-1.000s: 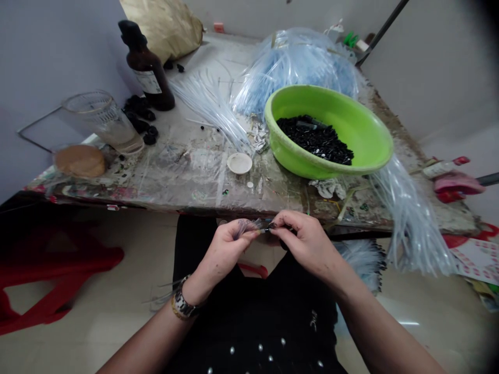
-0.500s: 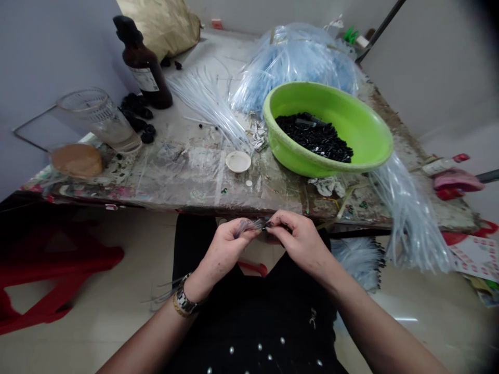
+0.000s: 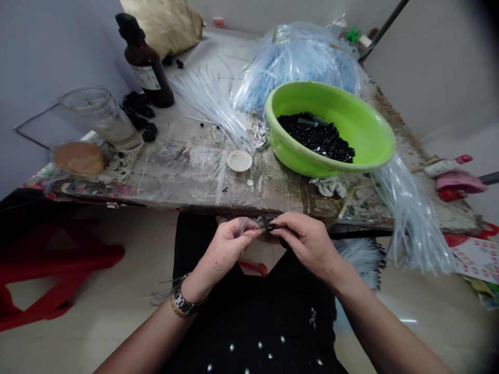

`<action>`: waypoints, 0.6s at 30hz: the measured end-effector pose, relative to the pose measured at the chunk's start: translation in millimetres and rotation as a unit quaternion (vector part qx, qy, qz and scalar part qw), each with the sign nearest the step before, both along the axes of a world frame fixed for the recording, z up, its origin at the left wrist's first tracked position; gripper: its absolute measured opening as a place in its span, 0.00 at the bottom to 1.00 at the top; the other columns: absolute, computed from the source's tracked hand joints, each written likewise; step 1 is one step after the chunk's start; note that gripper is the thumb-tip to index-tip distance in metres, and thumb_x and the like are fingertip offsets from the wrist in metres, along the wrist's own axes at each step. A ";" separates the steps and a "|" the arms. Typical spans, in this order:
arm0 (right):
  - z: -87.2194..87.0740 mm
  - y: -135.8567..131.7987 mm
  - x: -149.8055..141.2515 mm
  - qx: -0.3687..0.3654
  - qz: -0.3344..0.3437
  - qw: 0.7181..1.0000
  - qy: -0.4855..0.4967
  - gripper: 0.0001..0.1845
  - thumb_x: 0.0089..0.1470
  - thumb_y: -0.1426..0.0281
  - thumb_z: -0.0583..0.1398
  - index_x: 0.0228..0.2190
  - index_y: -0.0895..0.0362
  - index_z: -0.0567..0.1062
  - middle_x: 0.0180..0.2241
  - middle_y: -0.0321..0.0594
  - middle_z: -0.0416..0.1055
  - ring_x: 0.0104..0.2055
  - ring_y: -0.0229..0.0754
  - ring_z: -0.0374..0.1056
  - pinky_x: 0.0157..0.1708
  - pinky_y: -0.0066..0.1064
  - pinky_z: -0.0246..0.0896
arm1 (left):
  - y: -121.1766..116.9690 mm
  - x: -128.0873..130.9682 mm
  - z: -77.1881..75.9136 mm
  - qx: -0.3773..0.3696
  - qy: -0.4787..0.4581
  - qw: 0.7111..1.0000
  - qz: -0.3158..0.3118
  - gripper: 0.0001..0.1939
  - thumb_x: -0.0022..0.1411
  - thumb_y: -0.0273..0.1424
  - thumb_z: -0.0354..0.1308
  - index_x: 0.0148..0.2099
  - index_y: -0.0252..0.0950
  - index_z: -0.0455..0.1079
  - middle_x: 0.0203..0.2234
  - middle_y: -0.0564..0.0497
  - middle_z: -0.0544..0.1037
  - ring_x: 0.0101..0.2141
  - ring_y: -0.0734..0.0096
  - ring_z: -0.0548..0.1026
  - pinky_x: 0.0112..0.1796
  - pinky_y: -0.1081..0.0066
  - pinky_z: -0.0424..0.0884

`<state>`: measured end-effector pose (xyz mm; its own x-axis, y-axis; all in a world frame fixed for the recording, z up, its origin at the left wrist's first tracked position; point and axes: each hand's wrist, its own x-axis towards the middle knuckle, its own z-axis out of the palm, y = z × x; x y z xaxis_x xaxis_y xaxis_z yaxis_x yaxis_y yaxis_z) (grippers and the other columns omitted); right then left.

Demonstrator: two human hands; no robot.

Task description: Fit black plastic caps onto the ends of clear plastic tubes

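Observation:
Over my lap, just off the table's front edge, my left hand (image 3: pixel 229 243) is closed around a bunch of thin clear plastic tubes (image 3: pixel 249 224). The far ends of the bunch trail out behind my wrist. My right hand (image 3: pixel 306 236) pinches a small black plastic piece (image 3: pixel 270 227) against one tube end. Whether the piece sits on the tube or only touches it, I cannot tell. Beyond my hands a green basin (image 3: pixel 374 140) holds a heap of small black pieces (image 3: pixel 312 137). A small white dish (image 3: pixel 239 161) stands left of the basin.
Clear tubing lies in a large bundle (image 3: pixel 300 62), a smaller fan (image 3: pixel 214 106) and a bunch over the right edge (image 3: pixel 413 218). At left stand a brown bottle (image 3: pixel 150 72), a tilted glass (image 3: pixel 105 122) and a brown round block (image 3: pixel 78 158). A red stool (image 3: pixel 58 265) is below.
My right hand has shifted slightly toward the left hand and then back right, the black piece staying at the tube ends. My left hand keeps its hold on the tubes.

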<state>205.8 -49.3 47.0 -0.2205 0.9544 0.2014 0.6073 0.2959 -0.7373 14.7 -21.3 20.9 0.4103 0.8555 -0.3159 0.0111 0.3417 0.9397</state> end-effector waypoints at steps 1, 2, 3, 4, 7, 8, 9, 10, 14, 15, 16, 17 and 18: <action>0.7 -0.3 0.1 0.002 0.007 1.000 -0.008 0.06 0.59 0.73 0.57 0.33 0.56 0.74 0.30 0.39 0.75 0.34 0.40 0.70 0.37 0.31 0.64 | 0.2 0.4 1.2 0.007 -0.001 1.000 -0.001 0.07 0.57 0.32 0.60 0.32 0.32 0.72 0.21 0.54 0.72 0.21 0.78 0.61 0.24 0.74 0.57; 1.1 -0.6 0.0 -0.002 0.012 1.000 -0.012 0.06 0.59 0.74 0.56 0.32 0.56 0.74 0.30 0.39 0.75 0.34 0.40 0.70 0.36 0.30 0.63 | 0.2 0.8 2.3 0.012 -0.001 1.000 -0.003 0.07 0.57 0.32 0.60 0.31 0.33 0.72 0.21 0.54 0.72 0.21 0.78 0.61 0.24 0.74 0.58; 1.3 -1.0 -0.4 -0.011 0.013 1.000 -0.013 0.06 0.59 0.74 0.56 0.31 0.56 0.74 0.29 0.39 0.74 0.33 0.39 0.70 0.36 0.30 0.63 | 0.2 1.2 3.2 0.017 -0.002 1.000 -0.004 0.06 0.57 0.31 0.60 0.30 0.33 0.72 0.21 0.55 0.71 0.21 0.78 0.61 0.25 0.74 0.59; 1.3 -1.4 -1.1 -0.025 0.010 1.000 -0.010 0.07 0.59 0.74 0.57 0.30 0.56 0.73 0.28 0.38 0.74 0.32 0.39 0.69 0.35 0.29 0.63 | 0.0 1.5 3.9 0.019 -0.003 1.000 -0.005 0.06 0.56 0.31 0.60 0.29 0.33 0.72 0.20 0.55 0.70 0.21 0.78 0.61 0.26 0.74 0.59; -0.4 -3.2 -4.0 -0.063 -0.012 0.998 0.010 0.08 0.58 0.73 0.57 0.27 0.55 0.73 0.26 0.36 0.73 0.30 0.38 0.69 0.33 0.28 0.61 | -1.9 2.5 5.0 0.011 -0.011 1.000 -0.003 0.06 0.56 0.30 0.60 0.29 0.33 0.72 0.20 0.56 0.69 0.22 0.77 0.62 0.26 0.74 0.60; -1.5 -3.9 -5.1 -0.069 -0.021 0.997 0.018 0.08 0.58 0.73 0.57 0.27 0.55 0.72 0.25 0.36 0.72 0.29 0.38 0.68 0.32 0.28 0.61 | -2.8 2.8 5.0 0.005 -0.014 1.000 -0.002 0.06 0.56 0.30 0.60 0.29 0.33 0.72 0.21 0.55 0.69 0.23 0.77 0.62 0.26 0.74 0.60; -2.8 -4.8 -6.0 -0.073 -0.028 0.997 0.025 0.08 0.57 0.73 0.57 0.26 0.56 0.72 0.25 0.35 0.72 0.29 0.38 0.68 0.32 0.28 0.61 | -3.6 3.1 4.7 -0.001 -0.016 1.000 -0.001 0.06 0.57 0.30 0.59 0.30 0.33 0.73 0.21 0.55 0.69 0.23 0.77 0.62 0.26 0.74 0.60; -4.3 -5.7 -6.9 -0.075 -0.034 0.996 0.033 0.08 0.57 0.73 0.57 0.26 0.56 0.72 0.25 0.35 0.72 0.28 0.37 0.68 0.32 0.28 0.61 | -4.4 3.4 4.3 -0.006 -0.017 1.000 -0.001 0.06 0.57 0.30 0.59 0.30 0.33 0.72 0.21 0.55 0.69 0.23 0.77 0.62 0.26 0.74 0.59; -9.5 -9.2 -9.4 -0.077 -0.057 0.994 0.047 0.08 0.56 0.74 0.58 0.25 0.56 0.72 0.24 0.35 0.72 0.28 0.37 0.68 0.30 0.27 0.60 | -5.6 5.3 2.0 -0.008 -0.021 1.000 -0.006 0.06 0.57 0.30 0.59 0.29 0.32 0.71 0.21 0.55 0.69 0.23 0.77 0.62 0.26 0.75 0.60; -10.3 -10.0 -10.0 -0.076 -0.061 0.994 0.045 0.08 0.56 0.75 0.58 0.25 0.56 0.72 0.24 0.35 0.71 0.27 0.37 0.67 0.30 0.27 0.59 | -5.5 6.0 1.4 -0.009 -0.021 1.000 -0.006 0.06 0.57 0.30 0.59 0.29 0.32 0.71 0.21 0.55 0.69 0.23 0.77 0.62 0.26 0.75 0.60; -11.0 -10.8 -10.6 -0.075 -0.065 0.994 0.043 0.08 0.56 0.75 0.58 0.25 0.56 0.72 0.24 0.35 0.71 0.27 0.37 0.67 0.30 0.27 0.59 | -5.4 6.8 0.8 -0.010 -0.021 1.000 -0.005 0.06 0.56 0.30 0.59 0.29 0.33 0.71 0.21 0.55 0.69 0.23 0.77 0.62 0.26 0.75 0.60; -11.6 -11.4 -11.1 -0.074 -0.069 0.994 0.043 0.08 0.56 0.75 0.58 0.25 0.56 0.72 0.24 0.34 0.71 0.27 0.37 0.67 0.30 0.27 0.59 | -5.4 7.7 0.1 -0.015 -0.018 1.000 -0.004 0.06 0.56 0.30 0.59 0.28 0.33 0.70 0.20 0.56 0.68 0.23 0.77 0.62 0.25 0.75 0.59; -12.0 -11.9 -11.6 -0.074 -0.073 0.994 0.044 0.08 0.55 0.75 0.58 0.25 0.56 0.72 0.24 0.34 0.71 0.28 0.37 0.67 0.31 0.27 0.59 | -5.5 8.7 -0.7 -0.021 -0.014 1.000 -0.003 0.06 0.56 0.30 0.59 0.28 0.33 0.70 0.20 0.56 0.68 0.22 0.77 0.62 0.25 0.75 0.59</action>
